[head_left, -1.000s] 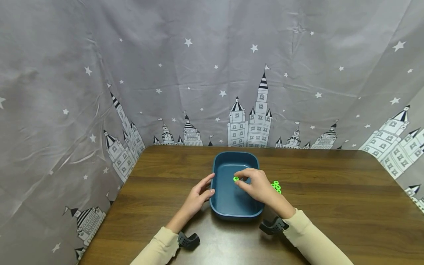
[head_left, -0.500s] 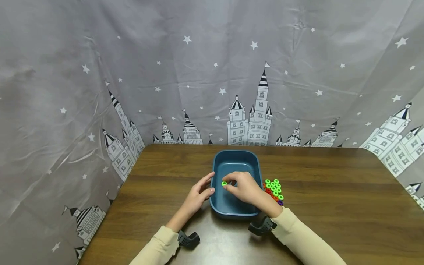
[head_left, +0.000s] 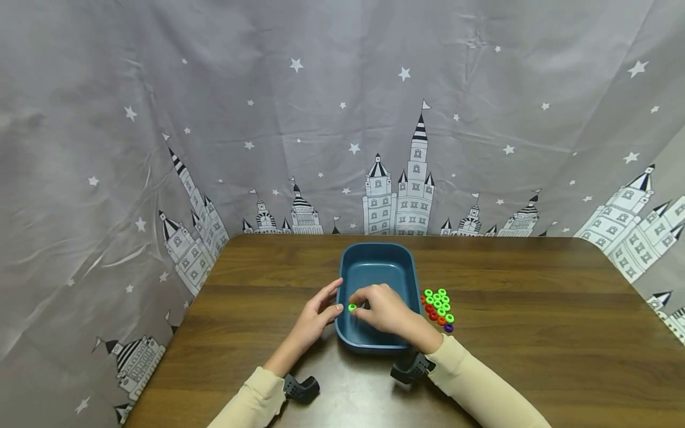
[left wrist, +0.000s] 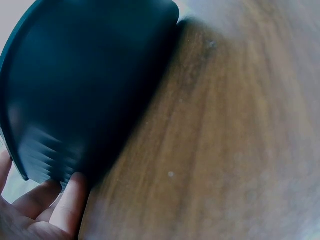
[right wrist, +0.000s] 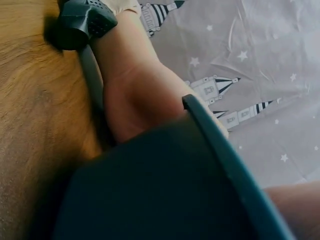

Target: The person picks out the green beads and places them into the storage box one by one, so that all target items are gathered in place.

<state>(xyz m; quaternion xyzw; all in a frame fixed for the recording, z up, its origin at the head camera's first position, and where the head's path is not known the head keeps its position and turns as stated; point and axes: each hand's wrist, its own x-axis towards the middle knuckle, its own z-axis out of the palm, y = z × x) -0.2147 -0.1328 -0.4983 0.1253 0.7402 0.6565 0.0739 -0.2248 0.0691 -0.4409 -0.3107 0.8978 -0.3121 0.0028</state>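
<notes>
A blue rectangular bin (head_left: 377, 270) sits on the wooden table. Inside it, low near the left wall, my right hand (head_left: 386, 312) pinches a green ring-shaped bead (head_left: 352, 308) between thumb and fingers. My left hand (head_left: 314, 316) rests against the bin's left side. In the left wrist view, the left hand's fingers (left wrist: 70, 205) touch the outer wall. In the right wrist view, the bin wall (right wrist: 150, 195) hides the right fingers and the bead; the palm (right wrist: 142, 100) shows above it.
Right of the bin lie several green beads (head_left: 437, 304), with red beads (head_left: 430, 312), an orange bead (head_left: 441, 320) and a purple bead (head_left: 449, 327) beside them. A grey curtain (head_left: 299, 131) with printed castles hangs behind the table (head_left: 535, 321).
My right hand has moved left and down inside the bin, carrying the green bead toward the left wall. More of the bead pile shows now. The left hand stays in place.
</notes>
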